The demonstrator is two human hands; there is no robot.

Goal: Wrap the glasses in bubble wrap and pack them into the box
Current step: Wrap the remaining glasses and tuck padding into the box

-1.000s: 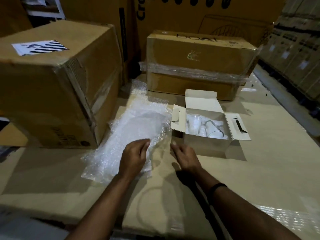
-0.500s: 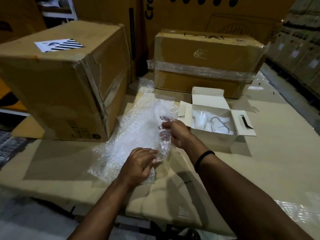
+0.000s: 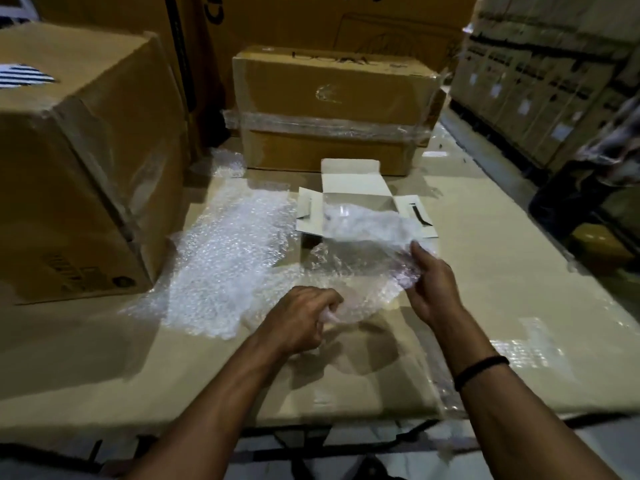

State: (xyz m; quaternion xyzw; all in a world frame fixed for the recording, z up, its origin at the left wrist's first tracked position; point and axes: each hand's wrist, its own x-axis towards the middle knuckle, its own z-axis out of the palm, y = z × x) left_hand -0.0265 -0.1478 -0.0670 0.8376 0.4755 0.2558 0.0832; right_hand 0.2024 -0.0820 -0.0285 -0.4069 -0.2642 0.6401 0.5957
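A small white box [image 3: 353, 183] stands open on the cardboard work surface, its flaps spread. A loose sheet of bubble wrap [image 3: 363, 237] is lifted in front of it and hides the box's inside, so the glasses cannot be seen. My left hand [image 3: 301, 320] grips the sheet's near corner with curled fingers. My right hand [image 3: 429, 282] pinches the sheet's right edge, raised above the surface. A pile of more bubble wrap [image 3: 228, 258] lies flat to the left of the box.
A large brown carton [image 3: 79, 161] stands at the left, close to the bubble wrap pile. A taped brown carton [image 3: 332, 109] sits right behind the white box. Stacked boxes [image 3: 540, 81] line the right side. The cardboard surface [image 3: 502, 271] ends at a near edge.
My right hand has carried a sheet of bubble wrap from the pile rightward, across the front of the white box. My left hand now grips its near corner. The glasses have become hidden.
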